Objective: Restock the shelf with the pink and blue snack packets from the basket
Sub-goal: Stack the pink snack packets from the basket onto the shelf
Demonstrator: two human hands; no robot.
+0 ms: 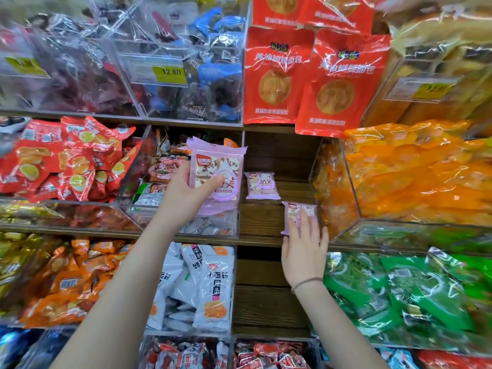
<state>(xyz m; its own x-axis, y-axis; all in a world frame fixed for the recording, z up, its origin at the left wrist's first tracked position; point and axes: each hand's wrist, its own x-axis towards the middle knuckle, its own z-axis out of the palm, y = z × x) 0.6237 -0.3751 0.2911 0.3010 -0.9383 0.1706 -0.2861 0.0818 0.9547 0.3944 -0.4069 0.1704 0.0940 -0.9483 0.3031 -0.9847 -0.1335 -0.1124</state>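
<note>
My left hand [186, 194] grips a stack of pink snack packets [217, 171], thumb across the front, held up in front of a clear bin. On the bare wooden shelf [262, 222] between two clear bins, one pink packet [262, 185] stands upright further back. Another pink packet [295, 214] sits near the shelf's front edge, and my right hand [304, 249] rests on it with straight fingers. No basket and no blue packets from it are in view.
Clear plastic bins flank the shelf gap: mixed snacks [165, 179] on the left, orange packets [404, 177] on the right. Red bags [314, 81] hang above the gap. White packets [202, 283] and green packets [399, 291] fill the row below.
</note>
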